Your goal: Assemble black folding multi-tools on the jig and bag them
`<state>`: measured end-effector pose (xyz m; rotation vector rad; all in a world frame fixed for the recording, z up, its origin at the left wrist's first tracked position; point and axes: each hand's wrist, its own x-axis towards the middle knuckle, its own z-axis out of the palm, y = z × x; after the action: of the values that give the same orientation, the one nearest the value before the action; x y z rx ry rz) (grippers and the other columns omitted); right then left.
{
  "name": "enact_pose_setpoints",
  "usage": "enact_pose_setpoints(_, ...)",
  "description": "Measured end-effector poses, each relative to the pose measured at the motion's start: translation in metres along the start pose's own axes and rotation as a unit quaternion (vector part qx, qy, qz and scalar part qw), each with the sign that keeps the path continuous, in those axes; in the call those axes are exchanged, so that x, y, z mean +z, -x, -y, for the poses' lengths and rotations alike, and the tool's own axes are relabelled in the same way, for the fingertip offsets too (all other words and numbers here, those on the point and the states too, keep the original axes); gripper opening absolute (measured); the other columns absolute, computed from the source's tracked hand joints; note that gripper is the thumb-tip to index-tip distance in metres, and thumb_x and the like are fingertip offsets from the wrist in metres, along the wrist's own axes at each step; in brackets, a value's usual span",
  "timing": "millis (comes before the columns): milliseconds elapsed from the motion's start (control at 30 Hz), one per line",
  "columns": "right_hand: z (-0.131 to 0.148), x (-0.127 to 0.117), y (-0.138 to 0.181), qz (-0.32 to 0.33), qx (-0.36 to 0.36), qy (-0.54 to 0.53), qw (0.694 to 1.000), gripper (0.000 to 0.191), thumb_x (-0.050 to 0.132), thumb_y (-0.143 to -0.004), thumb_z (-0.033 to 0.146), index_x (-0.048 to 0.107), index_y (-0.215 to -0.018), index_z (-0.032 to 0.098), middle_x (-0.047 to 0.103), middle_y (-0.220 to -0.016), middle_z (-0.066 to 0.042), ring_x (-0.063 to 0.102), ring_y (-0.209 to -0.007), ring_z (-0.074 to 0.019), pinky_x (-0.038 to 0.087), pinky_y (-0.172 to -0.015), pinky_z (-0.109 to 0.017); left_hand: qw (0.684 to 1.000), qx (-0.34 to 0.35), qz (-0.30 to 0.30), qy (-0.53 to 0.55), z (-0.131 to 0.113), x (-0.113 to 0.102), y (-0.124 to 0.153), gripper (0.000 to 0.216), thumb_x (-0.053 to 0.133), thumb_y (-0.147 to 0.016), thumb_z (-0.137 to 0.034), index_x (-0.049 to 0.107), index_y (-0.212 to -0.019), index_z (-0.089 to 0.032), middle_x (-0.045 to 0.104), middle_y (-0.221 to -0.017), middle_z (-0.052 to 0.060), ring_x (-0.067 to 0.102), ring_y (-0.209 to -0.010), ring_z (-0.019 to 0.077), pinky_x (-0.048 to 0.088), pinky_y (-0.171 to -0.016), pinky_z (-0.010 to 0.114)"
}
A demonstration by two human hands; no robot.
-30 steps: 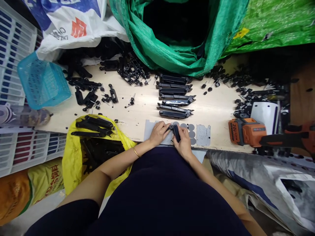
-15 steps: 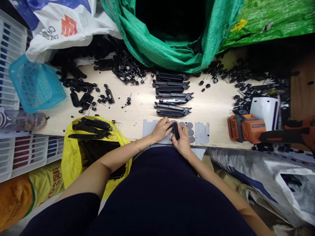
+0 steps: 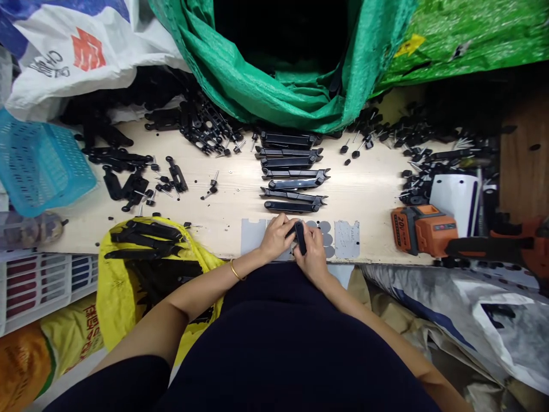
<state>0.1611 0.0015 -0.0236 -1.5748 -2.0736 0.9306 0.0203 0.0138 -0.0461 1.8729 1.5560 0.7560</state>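
Near the bench's front edge, both hands grip one black plastic arm-like part (image 3: 301,237). My left hand (image 3: 277,238) pinches its left side, and my right hand (image 3: 313,252) is closed round its right side. The finger contact on its underside is hidden. Grey flat pads (image 3: 254,236) lie on the bench beneath and beside the hands, with round grey discs (image 3: 328,236) just right of them. Beyond the hands, several folded black jointed arms (image 3: 294,184) lie in a column, their forked ends pointing right.
An orange cordless tool (image 3: 429,229) lies at the right. Loose black knobs with metal pins (image 3: 368,142) are scattered behind it. A blue basket (image 3: 47,160) and heaped black parts (image 3: 122,154) stand left. A yellow sack (image 3: 114,286) hangs at front left; a green sack (image 3: 278,109) is behind.
The whole view has shifted, with bench items sitting slightly lower and further left. Both hands keep hold of the black part, which tilts a little more.
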Motion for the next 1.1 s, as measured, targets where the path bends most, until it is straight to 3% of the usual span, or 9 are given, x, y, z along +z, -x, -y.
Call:
enact_pose_setpoints(200,0.0,-0.009,0.005,0.019,-0.007,-0.021,1.0,0.066,0.052,-0.077,0.02,0.035,-0.141,0.016,0.05,-0.113,-0.015,0.05,-0.109,-0.0268,0.047,-0.091,-0.043,1.0,0.008,0.009,0.007,-0.003,-0.006,-0.002,0.029,0.049,-0.084,-0.017,0.059,-0.111,-0.016,0.045,-0.081,0.002,0.049,-0.079,0.0167,0.046,-0.074,0.03)
enact_pose_setpoints(300,-0.016,-0.044,-0.014,0.065,0.002,-0.072,0.995,0.042,0.053,-0.082,0.032,0.058,-0.122,0.02,0.061,-0.1,-0.01,0.06,-0.089,-0.0224,0.052,-0.077,-0.036,1.0,0.009,0.005,0.001,-0.003,-0.004,0.001,0.03,0.048,-0.086,-0.016,0.057,-0.114,-0.017,0.046,-0.083,0.003,0.05,-0.079,0.016,0.046,-0.074,0.029)
enact_pose_setpoints(333,-0.025,-0.062,-0.028,0.057,0.019,-0.076,0.995,0.033,0.05,-0.084,0.034,0.065,-0.11,0.021,0.064,-0.091,-0.008,0.061,-0.08,-0.0205,0.052,-0.072,-0.034,1.0,0.013,0.001,-0.003,-0.002,-0.003,0.002,0.03,0.048,-0.086,-0.017,0.057,-0.115,-0.017,0.046,-0.083,0.003,0.049,-0.078,0.016,0.046,-0.074,0.029)
enact_pose_setpoints(400,-0.046,-0.1,-0.069,-0.044,0.082,-0.02,0.995,0.031,0.045,-0.087,0.035,0.069,-0.095,0.018,0.066,-0.083,-0.008,0.061,-0.076,-0.0208,0.05,-0.072,-0.035,1.0,0.024,-0.01,-0.013,-0.001,-0.001,0.003,0.03,0.048,-0.087,-0.018,0.057,-0.115,-0.016,0.046,-0.083,0.003,0.049,-0.078,0.0162,0.047,-0.074,0.029)
enact_pose_setpoints(533,-0.087,-0.165,-0.181,-0.172,0.128,0.162,0.963,0.033,0.049,-0.079,0.018,0.062,-0.108,0.011,0.06,-0.108,-0.017,0.054,-0.103,-0.028,0.041,-0.092,-0.046,0.999,0.026,-0.026,-0.019,-0.001,0.004,0.003,0.03,0.049,-0.086,-0.019,0.057,-0.115,-0.016,0.047,-0.083,0.004,0.05,-0.079,0.0168,0.047,-0.075,0.03)
enact_pose_setpoints(600,-0.102,-0.186,-0.231,-0.251,0.192,0.23,0.92,0.042,0.052,-0.075,0.013,0.055,-0.117,0.009,0.048,-0.125,-0.023,0.043,-0.117,-0.0332,0.035,-0.095,-0.051,0.999,0.024,-0.03,-0.014,-0.001,0.004,0.003,0.031,0.049,-0.086,-0.019,0.057,-0.116,-0.017,0.048,-0.084,0.004,0.051,-0.08,0.0168,0.048,-0.075,0.03)
enact_pose_setpoints(700,-0.12,-0.207,-0.274,-0.293,0.271,0.281,0.873,0.053,0.052,-0.075,0.01,0.045,-0.127,0.008,0.032,-0.138,-0.027,0.033,-0.124,-0.0353,0.033,-0.093,-0.053,0.999,0.033,-0.041,-0.007,0.0,0.005,0.002,0.031,0.049,-0.086,-0.019,0.057,-0.115,-0.016,0.048,-0.083,0.004,0.051,-0.079,0.0164,0.048,-0.074,0.029)
enact_pose_setpoints(867,-0.139,-0.237,-0.28,-0.26,0.27,0.308,0.874,0.038,0.04,-0.088,0.013,0.052,-0.123,0.007,0.037,-0.129,-0.029,0.032,-0.12,-0.0297,0.032,-0.084,-0.043,0.998,0.042,-0.051,0.006,0.003,0.006,0.001,0.03,0.049,-0.085,-0.019,0.058,-0.115,-0.016,0.049,-0.083,0.003,0.052,-0.078,0.0156,0.048,-0.073,0.028)
enact_pose_setpoints(1100,-0.139,-0.26,-0.262,-0.271,0.267,0.271,0.884,0.033,0.038,-0.088,0.014,0.061,-0.11,0.008,0.05,-0.107,-0.019,0.045,-0.087,-0.0182,0.03,-0.072,-0.036,0.998,0.039,-0.054,0.01,0.002,0.006,0.0,0.029,0.05,-0.085,-0.019,0.06,-0.112,-0.017,0.048,-0.082,0.003,0.052,-0.078,0.0156,0.048,-0.073,0.028)
